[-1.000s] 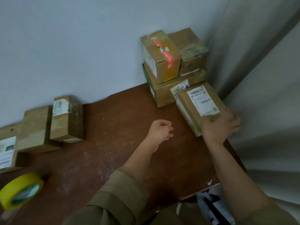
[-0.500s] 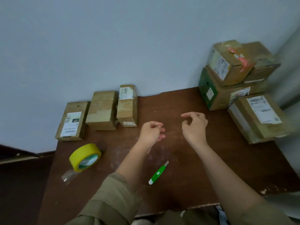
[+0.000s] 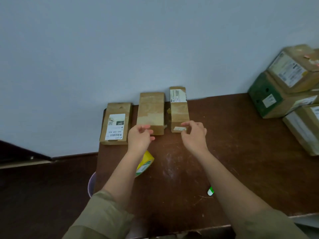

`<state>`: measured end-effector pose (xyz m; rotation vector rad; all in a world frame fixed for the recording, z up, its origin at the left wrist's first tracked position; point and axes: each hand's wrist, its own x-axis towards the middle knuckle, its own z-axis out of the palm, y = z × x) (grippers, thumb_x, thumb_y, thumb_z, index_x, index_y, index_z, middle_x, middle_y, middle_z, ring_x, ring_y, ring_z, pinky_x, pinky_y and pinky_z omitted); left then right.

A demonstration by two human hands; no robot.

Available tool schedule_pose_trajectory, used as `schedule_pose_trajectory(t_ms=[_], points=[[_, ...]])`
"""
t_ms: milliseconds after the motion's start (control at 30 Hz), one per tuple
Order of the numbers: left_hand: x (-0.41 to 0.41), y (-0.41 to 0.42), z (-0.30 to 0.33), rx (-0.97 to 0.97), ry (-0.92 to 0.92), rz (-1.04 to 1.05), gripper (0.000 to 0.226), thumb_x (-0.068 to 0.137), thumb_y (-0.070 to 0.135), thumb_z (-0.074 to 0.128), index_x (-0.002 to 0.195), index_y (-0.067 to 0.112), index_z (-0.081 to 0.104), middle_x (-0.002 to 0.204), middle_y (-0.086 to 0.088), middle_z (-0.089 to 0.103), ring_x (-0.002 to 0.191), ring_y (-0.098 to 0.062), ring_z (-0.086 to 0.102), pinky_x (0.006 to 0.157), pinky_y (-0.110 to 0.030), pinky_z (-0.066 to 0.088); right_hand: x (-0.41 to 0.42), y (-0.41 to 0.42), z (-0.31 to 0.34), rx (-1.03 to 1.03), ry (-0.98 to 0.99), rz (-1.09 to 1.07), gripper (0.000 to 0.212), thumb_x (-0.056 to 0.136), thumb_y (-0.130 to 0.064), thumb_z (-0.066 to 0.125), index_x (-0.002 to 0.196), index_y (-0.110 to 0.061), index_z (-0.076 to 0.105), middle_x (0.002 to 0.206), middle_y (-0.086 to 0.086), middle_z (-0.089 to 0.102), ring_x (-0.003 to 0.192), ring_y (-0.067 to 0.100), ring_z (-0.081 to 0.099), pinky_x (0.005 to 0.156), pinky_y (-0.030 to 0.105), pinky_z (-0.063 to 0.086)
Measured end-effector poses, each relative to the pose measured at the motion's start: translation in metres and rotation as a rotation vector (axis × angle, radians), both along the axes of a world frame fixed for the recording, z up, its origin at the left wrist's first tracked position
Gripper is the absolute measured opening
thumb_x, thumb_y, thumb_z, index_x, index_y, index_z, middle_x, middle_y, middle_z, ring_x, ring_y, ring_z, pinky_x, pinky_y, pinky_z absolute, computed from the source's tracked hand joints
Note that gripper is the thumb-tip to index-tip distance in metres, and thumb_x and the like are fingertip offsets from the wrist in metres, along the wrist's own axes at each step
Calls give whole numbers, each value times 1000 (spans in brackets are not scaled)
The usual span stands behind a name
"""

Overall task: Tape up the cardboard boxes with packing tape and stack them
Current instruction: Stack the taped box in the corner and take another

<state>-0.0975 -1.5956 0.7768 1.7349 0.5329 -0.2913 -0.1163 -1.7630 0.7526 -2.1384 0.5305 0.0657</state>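
My left hand point(image 3: 140, 137) hovers loosely curled, holding nothing, at the middle box point(image 3: 151, 112); my right hand point(image 3: 195, 133), equally relaxed, reaches the right box point(image 3: 178, 110) on the bench point(image 3: 241, 152).

Person wears olive-khaki sleeves: left sleeve point(image 3: 103, 216) pushed up past the forearm, cloth bunched; right sleeve point(image 3: 269, 226) likewise. Both hands bare, no gloves.
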Motion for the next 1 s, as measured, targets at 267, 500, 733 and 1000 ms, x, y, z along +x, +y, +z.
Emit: schedule_pose_trajectory(t_ms=[267,500,733,1000], points=[[45,8,-15,54,-27,-12,23,101,1,41,101,15,59,95,-4,65,69,-15,66,69,-21,54,64,10,-20,-59,83,-100,77,89,-29,71,152,-20,27,148,13,28,133,33,25,106,42,33],[73,9,-36,82,29,-49,23,101,3,43,99,17,60,95,-3,67,68,-13,66,74,-26,54,90,18,-49,-69,141,-145,102,77,-29,84,152,-29,16,153,13,20,138,36,24,109,55,33],[78,10,-38,57,28,-104,21,101,4,43,102,18,59,97,-2,66,70,-15,67,82,-34,56,76,8,-51,-195,-57,-148,100,68,-15,89,149,-22,30,148,6,42,132,33,37,107,48,36],[70,19,-8,-100,-64,-162,49,98,44,54,140,19,47,135,0,56,118,-22,59,103,-43,49,-4,4,-36,-583,-409,31,108,63,15,78,152,-22,30,153,3,42,145,27,31,120,42,24]])
